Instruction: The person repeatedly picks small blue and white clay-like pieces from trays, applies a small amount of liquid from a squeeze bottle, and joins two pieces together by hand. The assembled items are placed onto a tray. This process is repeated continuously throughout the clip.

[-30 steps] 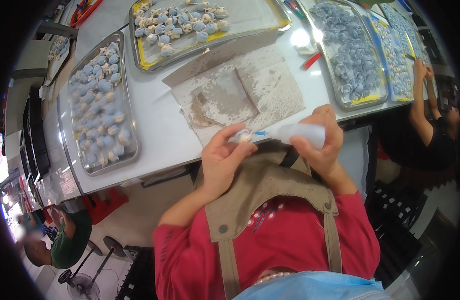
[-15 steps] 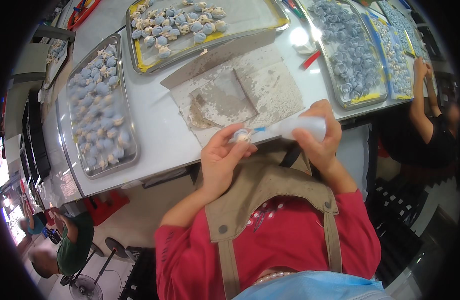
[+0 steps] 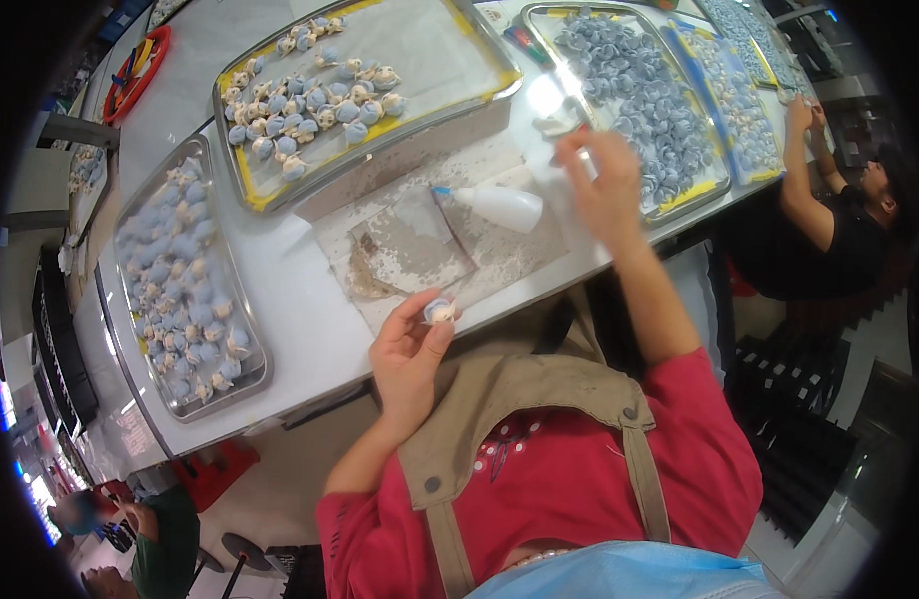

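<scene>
My left hand (image 3: 411, 349) pinches a small figurine (image 3: 440, 311), cream with a pale blue part, between thumb and fingers above the table's near edge. A white squeeze bottle (image 3: 504, 207) with a blue tip lies on its side on the stained cardboard (image 3: 519, 250). My right hand (image 3: 609, 185), slightly blurred, is stretched out past the bottle with its fingers apart. It is beside the tray (image 3: 679, 212) of blue-grey cupped pieces (image 3: 634, 90). Near its fingertips lies a crumpled white scrap (image 3: 557, 124).
A tray (image 3: 265, 384) of similar blue-and-cream figurines stands at left, and another tray (image 3: 255, 200) of them stands at the back. A red basket (image 3: 140, 75) is at far left. A co-worker (image 3: 819, 215) sits at right; other people are at lower left.
My right hand has put the bottle down on the cardboard and moved away toward the right tray. The left hand still holds the figurine. The view has shifted, too.
</scene>
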`<state>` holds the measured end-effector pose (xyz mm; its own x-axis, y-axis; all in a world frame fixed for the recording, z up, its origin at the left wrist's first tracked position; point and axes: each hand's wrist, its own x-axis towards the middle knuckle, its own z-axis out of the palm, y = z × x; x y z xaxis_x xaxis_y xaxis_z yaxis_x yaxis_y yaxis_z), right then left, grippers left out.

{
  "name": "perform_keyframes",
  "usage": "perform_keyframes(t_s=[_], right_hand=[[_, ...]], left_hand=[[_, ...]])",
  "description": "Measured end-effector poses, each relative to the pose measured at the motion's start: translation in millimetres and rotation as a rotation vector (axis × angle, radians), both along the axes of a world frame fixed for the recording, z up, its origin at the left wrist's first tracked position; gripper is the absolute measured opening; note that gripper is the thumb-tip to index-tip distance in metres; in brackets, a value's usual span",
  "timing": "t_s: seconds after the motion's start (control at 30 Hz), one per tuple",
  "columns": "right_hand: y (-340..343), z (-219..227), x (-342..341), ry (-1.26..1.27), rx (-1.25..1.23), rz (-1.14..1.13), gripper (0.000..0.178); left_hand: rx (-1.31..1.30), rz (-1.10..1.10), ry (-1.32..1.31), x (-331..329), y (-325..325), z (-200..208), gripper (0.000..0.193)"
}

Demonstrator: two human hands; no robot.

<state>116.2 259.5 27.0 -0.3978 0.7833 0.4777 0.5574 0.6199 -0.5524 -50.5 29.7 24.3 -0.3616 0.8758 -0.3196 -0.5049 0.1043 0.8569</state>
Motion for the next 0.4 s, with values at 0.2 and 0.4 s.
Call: perform_keyframes(t_s=[0.2, 0.4], right_hand=[[77.2, 11.3, 40.8, -0.304, 0.234, -0.318, 0.026], [98.6, 1.1, 35.4, -0.361, -0.046, -0.267, 0.033]], left_hand=[[-0.015, -0.056, -0.001, 9.8, 8.2, 6.0, 0.035], [-0.013, -0.078, -0.017, 13.1, 12.1, 1.8, 0.043]])
